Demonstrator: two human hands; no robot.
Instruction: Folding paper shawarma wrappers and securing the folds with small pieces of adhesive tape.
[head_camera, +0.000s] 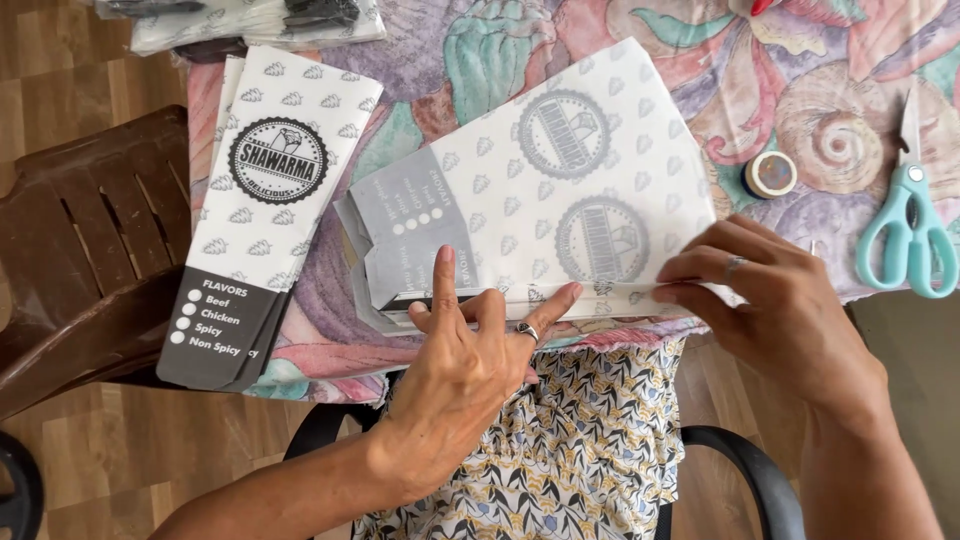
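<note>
A white printed paper sheet w/ grey round emblems and small leaf marks (560, 180) is laid flat, face down, near the front edge of a table covered w/ a pastel shell-patterned cloth (470, 60). Its near edge is folded over, approx. at the table edge. The left hand (470, 350) is spread on that folded edge: index finger is stretched straight up onto the grey panel of the sheet, thumb is angled out to the right, remaining fingers are curled; a dark ring is worn. The right hand (775, 300) is pressed flat on the sheet's lower right corner, fingers pointed left and held close together; a thin ring is seen on one finger. Nothing is pinched by either hand; the paper is only pressed down.

To the left, a stack of finished white-and-black paper sleeves w/ a round black emblem (260, 210) is laid over the table's left edge, well apart from the hands. A small roll of tape w/ a blue rim (770, 174) is set just beside the sheet's right edge. Mint-handled scissors (908, 230) are laid further right, blades pointed away. More paper packs (250, 20) are seen at the far edge. A brown plastic chair (80, 240) is stood left of the table. A floral-print garment (570, 440) is seen below, at the lap.
</note>
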